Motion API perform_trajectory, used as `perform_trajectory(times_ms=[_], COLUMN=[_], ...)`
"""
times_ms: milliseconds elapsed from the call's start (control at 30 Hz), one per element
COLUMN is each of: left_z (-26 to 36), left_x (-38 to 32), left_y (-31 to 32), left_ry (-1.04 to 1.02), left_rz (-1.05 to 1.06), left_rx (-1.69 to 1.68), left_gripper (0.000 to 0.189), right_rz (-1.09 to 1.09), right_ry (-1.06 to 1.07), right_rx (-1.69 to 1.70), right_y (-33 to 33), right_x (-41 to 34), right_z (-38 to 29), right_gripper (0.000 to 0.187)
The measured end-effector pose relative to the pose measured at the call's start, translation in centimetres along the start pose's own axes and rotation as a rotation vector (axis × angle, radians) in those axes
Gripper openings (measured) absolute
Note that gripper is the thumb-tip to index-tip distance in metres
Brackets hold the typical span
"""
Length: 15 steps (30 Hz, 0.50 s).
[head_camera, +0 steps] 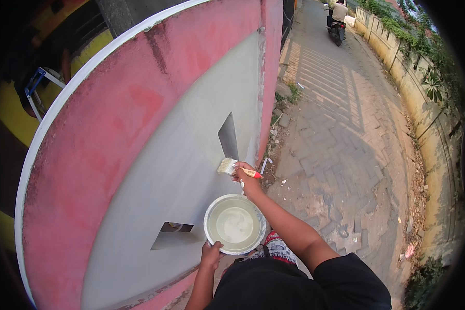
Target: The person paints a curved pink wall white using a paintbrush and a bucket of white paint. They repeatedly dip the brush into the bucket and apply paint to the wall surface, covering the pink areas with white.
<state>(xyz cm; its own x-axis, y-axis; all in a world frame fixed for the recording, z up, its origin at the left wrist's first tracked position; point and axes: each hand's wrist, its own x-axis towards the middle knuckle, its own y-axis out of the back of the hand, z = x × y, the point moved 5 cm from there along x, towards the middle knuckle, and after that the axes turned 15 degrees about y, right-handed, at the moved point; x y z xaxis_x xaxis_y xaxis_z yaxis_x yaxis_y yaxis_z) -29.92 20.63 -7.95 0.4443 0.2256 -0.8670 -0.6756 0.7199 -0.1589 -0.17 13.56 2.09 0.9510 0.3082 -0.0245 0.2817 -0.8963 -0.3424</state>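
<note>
My right hand (247, 179) grips the red-tipped wooden handle of a flat paintbrush (228, 166). Its pale bristles point left, at or close to the grey-white panel (170, 155) of the wall; whether they touch it I cannot tell. Below, my left hand (212, 254) holds a round plastic basin (213, 211) by its rim. Pale, milky liquid (237, 224) lies inside the basin. Two openings pierce the panel: an upper opening (228, 135) just above the brush, and a lower opening (172, 235) left of the basin. White spots show on my right hand.
A pink border (100, 143) with a white top edge (58, 106) surrounds the panel. Behind the wall, a stepladder (35, 91) stands near a partly seen person. On my right runs a paved lane (329, 147), with a motorbike (336, 31) and rider farther along, bounded by another wall (422, 97).
</note>
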Motion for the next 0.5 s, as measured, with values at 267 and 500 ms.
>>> perform_trajectory(times_ms=[267, 500], left_z=[0.2, 0.2], left_x=[-0.2, -1.0], left_y=[-0.4, -0.4], left_ry=[-0.017, 0.014], left_rz=[-0.027, 0.030], left_rx=[0.052, 0.008], left_gripper=[0.047, 0.046], right_rz=[-0.282, -0.094], right_ry=[0.511, 0.306], right_rx=[0.449, 0.305], right_y=[-6.8, -2.8], right_x=[1.9, 1.9], right_z=[-17.2, -5.0], right_gripper=[0.018, 0.021])
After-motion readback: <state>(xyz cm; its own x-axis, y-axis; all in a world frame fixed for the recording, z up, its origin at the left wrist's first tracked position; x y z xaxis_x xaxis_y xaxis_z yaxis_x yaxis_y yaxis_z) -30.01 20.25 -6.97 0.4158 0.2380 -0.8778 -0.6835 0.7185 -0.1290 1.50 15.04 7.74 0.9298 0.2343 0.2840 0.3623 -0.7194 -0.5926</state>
